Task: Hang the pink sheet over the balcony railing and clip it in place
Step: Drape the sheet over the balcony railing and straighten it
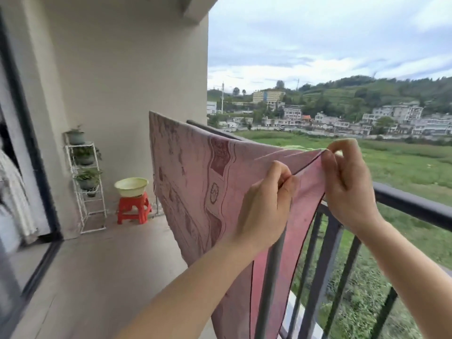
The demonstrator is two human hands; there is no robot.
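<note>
The thin pink patterned fabric sheet (195,172) hangs over the dark metal balcony railing (415,206), with its near corner lifted clear of the railing. The left hand (266,199) and right hand (347,182) each pinch its upper hem between thumb and fingers. It looks light and limp, and seems likely to slide or catch the wind. The hem offers the surest hold.

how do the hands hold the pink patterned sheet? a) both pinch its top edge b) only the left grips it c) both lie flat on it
a: the left hand and the right hand each pinch the top edge of the pink patterned sheet between thumb and fingers.
</note>
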